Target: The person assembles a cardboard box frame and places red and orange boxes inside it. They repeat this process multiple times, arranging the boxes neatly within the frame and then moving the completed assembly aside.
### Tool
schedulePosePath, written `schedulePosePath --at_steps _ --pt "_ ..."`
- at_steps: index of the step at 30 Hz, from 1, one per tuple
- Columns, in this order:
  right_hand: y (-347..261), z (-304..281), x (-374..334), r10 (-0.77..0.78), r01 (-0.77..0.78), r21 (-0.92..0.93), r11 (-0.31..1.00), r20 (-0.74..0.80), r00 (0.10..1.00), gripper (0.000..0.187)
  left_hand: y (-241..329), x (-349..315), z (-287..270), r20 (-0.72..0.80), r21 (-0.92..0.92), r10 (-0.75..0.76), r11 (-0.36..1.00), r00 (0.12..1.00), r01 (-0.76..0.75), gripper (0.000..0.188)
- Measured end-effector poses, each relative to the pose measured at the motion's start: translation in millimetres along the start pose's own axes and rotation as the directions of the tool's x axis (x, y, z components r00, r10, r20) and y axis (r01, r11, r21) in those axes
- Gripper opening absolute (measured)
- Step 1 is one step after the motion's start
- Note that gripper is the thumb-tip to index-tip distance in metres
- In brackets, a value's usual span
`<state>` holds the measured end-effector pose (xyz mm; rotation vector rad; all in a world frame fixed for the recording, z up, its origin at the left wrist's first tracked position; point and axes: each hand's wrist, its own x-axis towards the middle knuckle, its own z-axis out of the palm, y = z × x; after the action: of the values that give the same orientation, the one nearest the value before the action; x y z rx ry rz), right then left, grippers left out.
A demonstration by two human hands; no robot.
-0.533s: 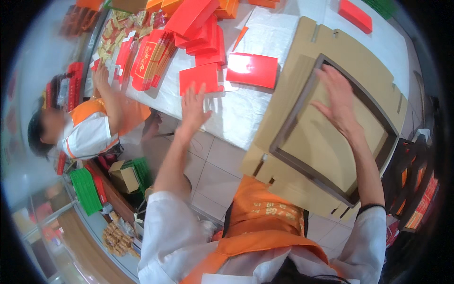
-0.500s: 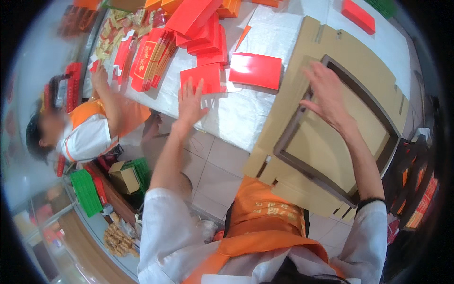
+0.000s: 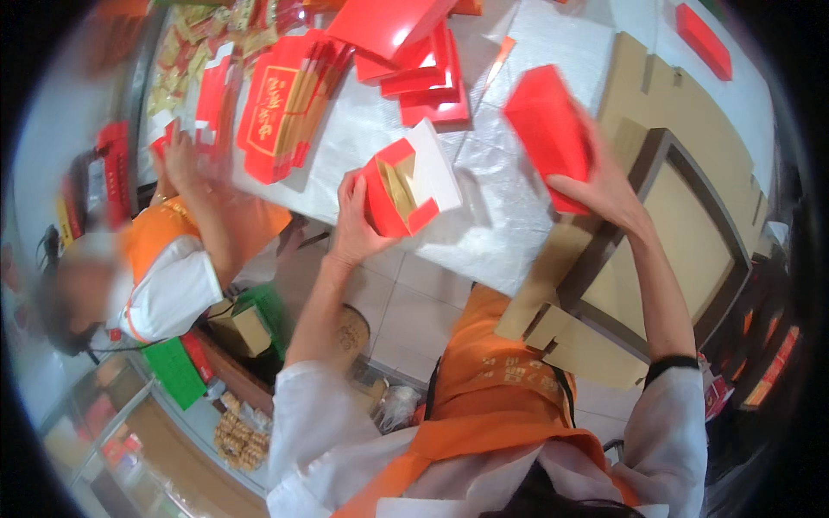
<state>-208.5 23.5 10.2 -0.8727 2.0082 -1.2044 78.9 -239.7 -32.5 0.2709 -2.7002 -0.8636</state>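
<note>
My left hand (image 3: pixel 356 223) is wrapped round a small red box (image 3: pixel 386 194) held at the table's near edge. The box's end is open, its white flap standing out, and something gold-coloured shows inside. My right hand (image 3: pixel 604 177) grips a second red box (image 3: pixel 544 129), tilted above the table beside the cardboard. The two boxes are apart. A dark rectangular frame (image 3: pixel 596 311) lies on the flat brown cardboard (image 3: pixel 643 95), just under and beside my right forearm.
Behind my hands is a stack of red boxes (image 3: pixel 427 73). Flattened red cartons (image 3: pixel 285 108) and wrapped packets (image 3: pixel 199 60) lie to the left. A co-worker in an orange apron (image 3: pixel 155 229) handles a small red item there. Another red box (image 3: pixel 704 41) rests at the far right.
Both hands were open, the left over a red box and the right over the frame. Now each holds a red box, and the left one's end flap is open. The view has shifted slightly.
</note>
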Motion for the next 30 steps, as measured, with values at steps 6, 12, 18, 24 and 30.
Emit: schedulePosePath --at_steps 6,12,18,24,30 --pt "-7.2 -19.9 -67.8 0.113 -0.052 0.343 0.938 -0.159 0.981 0.098 16.8 -32.5 1.1 -0.113 -0.084 -0.246 0.968 0.963 0.238 0.123" --pt "3.2 -51.1 -129.6 0.18 -0.108 0.222 0.969 -0.336 0.925 0.096 47.7 -10.1 4.4 -0.249 -0.055 -0.211 0.978 0.945 0.203 0.122" --pt "67.4 -100.4 -235.3 0.51 -0.102 0.655 0.749 -0.472 0.719 0.073 135.7 6.1 29.9 0.133 -0.364 -0.484 0.788 0.865 0.497 0.052" --pt "153.5 -163.2 -304.4 0.581 0.273 0.937 0.216 -0.348 0.736 0.053 208.4 7.3 86.7 0.224 -0.523 -0.461 0.687 0.859 0.505 0.069" --pt "195.5 -174.3 -341.9 0.59 -0.207 0.562 0.801 -0.681 0.434 0.066 252.0 4.8 121.2 0.345 -0.48 -0.472 0.655 0.812 0.584 0.076"
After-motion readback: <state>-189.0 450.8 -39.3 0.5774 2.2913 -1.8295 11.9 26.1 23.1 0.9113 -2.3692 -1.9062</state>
